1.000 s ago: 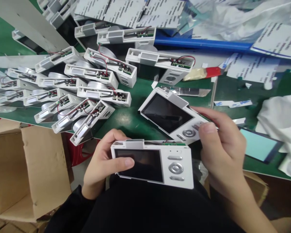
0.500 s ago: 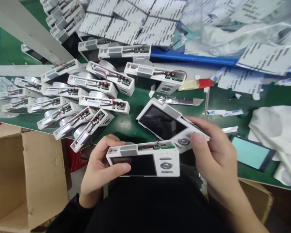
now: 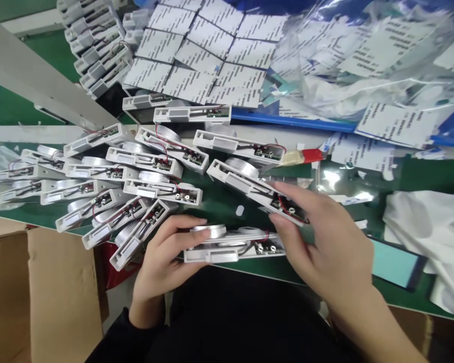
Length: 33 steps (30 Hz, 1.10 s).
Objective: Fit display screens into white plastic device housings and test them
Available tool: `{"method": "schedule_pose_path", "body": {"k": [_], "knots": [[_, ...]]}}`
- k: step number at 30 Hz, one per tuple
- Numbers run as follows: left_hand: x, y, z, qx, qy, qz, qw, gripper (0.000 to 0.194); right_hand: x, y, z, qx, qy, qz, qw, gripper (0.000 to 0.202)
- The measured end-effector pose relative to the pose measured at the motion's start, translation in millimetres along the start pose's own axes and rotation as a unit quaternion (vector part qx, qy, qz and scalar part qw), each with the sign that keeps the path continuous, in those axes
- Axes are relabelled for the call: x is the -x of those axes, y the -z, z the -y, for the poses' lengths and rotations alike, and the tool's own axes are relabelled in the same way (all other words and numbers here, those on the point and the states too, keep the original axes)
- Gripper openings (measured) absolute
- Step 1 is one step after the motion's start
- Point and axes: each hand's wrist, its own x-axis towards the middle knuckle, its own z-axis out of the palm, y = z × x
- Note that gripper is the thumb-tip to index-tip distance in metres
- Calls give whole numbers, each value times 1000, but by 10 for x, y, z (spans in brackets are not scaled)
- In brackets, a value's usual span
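Note:
My left hand (image 3: 170, 257) grips a white digital camera (image 3: 221, 256) by its left end, fingers over the silver lens ring and thumb beneath. Its uncovered edge, with wires and circuit parts, faces up. Just beyond it, a second white camera (image 3: 245, 182) slants down to the right, its right end pinched between the thumb and fingers of my right hand (image 3: 318, 237). A red wire and board show in its open edge. Both screens are turned out of sight. A small white oval piece (image 3: 239, 210) lies on the green table between the two cameras.
Several similar open-edged cameras (image 3: 151, 187) crowd the table's left side. Rows of white printed sheets (image 3: 196, 55) lie at the back. A red-and-tan handled tool (image 3: 304, 157) is behind my right hand. White cloth (image 3: 419, 237) sits right; a cardboard box (image 3: 64, 292) stands lower left.
Both held cameras have rotated from screens facing me to open edges facing up, so their lens rings now show. The white oval piece has come into view. My head view has shifted.

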Motion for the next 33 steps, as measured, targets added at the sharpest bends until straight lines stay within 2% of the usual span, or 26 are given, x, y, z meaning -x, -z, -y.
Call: {"method": "schedule_pose_path", "body": {"k": [4, 8, 10, 13, 15, 19, 22, 23, 25, 27, 30, 33], "knots": [[-39, -38, 24, -103, -12, -3, 995, 43, -83, -22, -22, -17, -6, 5, 1000, 34], [-23, -138, 2, -188, -31, -28, 981, 48, 29, 34, -63, -75, -21, 18, 997, 38], [-12, -224, -19, -235, -40, -55, 970, 50, 130, 78, -82, -87, -35, -1, 996, 41], [-7, -372, -59, -293, -17, -121, 948, 54, 295, 132, -111, -80, -49, -39, 995, 43], [-8, -446, -88, -297, -1, -151, 943, 53, 391, 165, -117, -78, -44, -47, 995, 41], [15, -470, -81, -279, 3, -157, 947, 39, 530, 288, -120, -71, 7, -58, 996, 32], [30, -451, 20, -267, 16, -158, 951, 29, 647, 485, -210, -26, 26, -82, 996, 29], [29, -453, 52, -258, 29, -155, 953, 34, 703, 577, -267, -7, 22, -94, 995, 29], [21, -467, 85, -243, 61, -153, 956, 38, 845, 790, -421, 40, -9, -130, 991, 29], [5, -487, 76, -237, 94, -157, 954, 40, 1015, 1021, -624, 96, -74, -182, 976, 30], [-24, -509, 44, -242, 121, -169, 948, 43, 1276, 1353, -982, 181, -193, -260, 929, 31], [-53, -511, 47, -253, 127, -179, 942, 49, 1515, 1673, -1352, 252, -293, -266, 883, 44]]}}
